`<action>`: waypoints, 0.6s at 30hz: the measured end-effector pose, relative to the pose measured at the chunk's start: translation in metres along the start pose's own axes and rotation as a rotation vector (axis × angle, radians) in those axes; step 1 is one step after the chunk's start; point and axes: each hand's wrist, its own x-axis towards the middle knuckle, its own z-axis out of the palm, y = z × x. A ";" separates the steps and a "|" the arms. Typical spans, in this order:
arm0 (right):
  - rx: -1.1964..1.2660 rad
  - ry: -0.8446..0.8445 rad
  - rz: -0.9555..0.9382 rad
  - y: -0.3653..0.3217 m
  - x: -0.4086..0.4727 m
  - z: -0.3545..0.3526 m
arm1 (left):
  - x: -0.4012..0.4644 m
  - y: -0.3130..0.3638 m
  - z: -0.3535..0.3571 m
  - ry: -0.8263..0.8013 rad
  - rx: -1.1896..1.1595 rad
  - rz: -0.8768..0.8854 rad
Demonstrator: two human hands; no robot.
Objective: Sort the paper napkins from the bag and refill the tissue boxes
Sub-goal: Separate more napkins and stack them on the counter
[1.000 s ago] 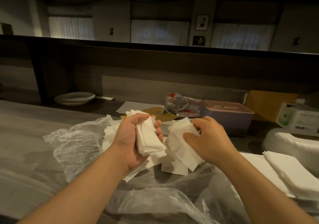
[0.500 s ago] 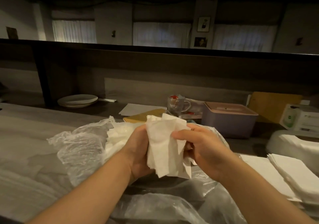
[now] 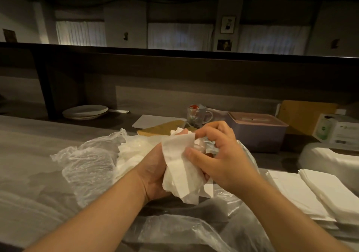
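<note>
A bunch of white paper napkins (image 3: 180,172) is gripped upright in my left hand (image 3: 153,172) over the clear plastic bag (image 3: 87,166). My right hand (image 3: 219,154) pinches the bunch from the right, thumb on its front and fingers curled over its top edge. More loose napkins (image 3: 136,148) lie inside the bag behind my left hand. Sorted napkins lie in flat stacks (image 3: 326,193) at the right. A purple tissue box with a pink lid (image 3: 258,133) stands behind my right hand. A white tissue box (image 3: 330,160) sits at the far right.
On the grey counter (image 3: 29,146) are stacked white plates (image 3: 85,112) at back left, a glass mug (image 3: 198,115), a sheet of paper and a brown envelope (image 3: 161,127) in the middle, and a cardboard carton (image 3: 338,129) at back right. A dark raised ledge runs behind.
The two hands held separate bunches a second ago; they have come together, and the napkins now form one bunch held by both hands, with the right fingers shifting on its top.
</note>
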 end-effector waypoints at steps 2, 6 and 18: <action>0.030 0.011 0.017 0.001 0.002 0.003 | 0.000 0.000 0.000 -0.034 -0.001 -0.005; 0.293 0.092 0.130 0.001 0.005 -0.001 | 0.002 0.002 -0.004 -0.044 0.046 0.018; 0.182 0.025 0.380 -0.004 0.007 -0.002 | -0.001 -0.001 -0.006 -0.072 0.108 0.094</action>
